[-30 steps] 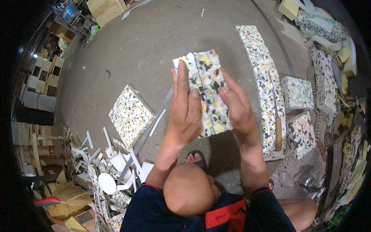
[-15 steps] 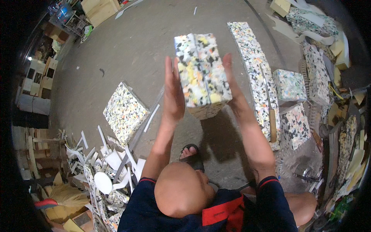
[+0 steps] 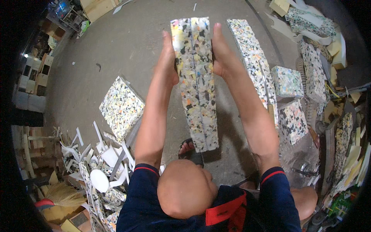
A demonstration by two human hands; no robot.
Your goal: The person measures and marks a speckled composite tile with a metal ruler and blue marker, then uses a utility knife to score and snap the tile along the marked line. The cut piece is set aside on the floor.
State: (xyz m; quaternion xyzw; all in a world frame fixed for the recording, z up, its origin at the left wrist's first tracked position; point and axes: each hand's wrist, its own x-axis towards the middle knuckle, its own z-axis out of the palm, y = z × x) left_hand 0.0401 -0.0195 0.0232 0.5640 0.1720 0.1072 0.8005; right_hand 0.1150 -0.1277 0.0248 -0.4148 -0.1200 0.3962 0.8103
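Note:
Two speckled foam slabs (image 3: 198, 89) stand face to face as one block, a dark seam running down between them. My left hand (image 3: 169, 62) presses flat against the block's left side, its thumb pointing to the far end. From the right, my right hand (image 3: 223, 56) squeezes the opposite side with the palm. The block's near end hangs tilted down above my sandalled foot (image 3: 187, 149). Nearest my right forearm, a long speckled foam strip (image 3: 247, 46) lies on the floor; a long thin blade (image 3: 265, 83) with a wooden handle rests on it, partly hidden by the arm.
Left of me a square speckled foam piece (image 3: 121, 106) lies flat, beside a heap of white foam offcuts (image 3: 99, 180). To the right are two foam blocks (image 3: 288, 82) and a pile of scraps (image 3: 311, 21). A straw broom (image 3: 65, 195) is at lower left.
The foam block has tipped, so its long seamed face now shows and its near end reaches down toward my foot. Both hands have moved farther away with it, still gripping its sides.

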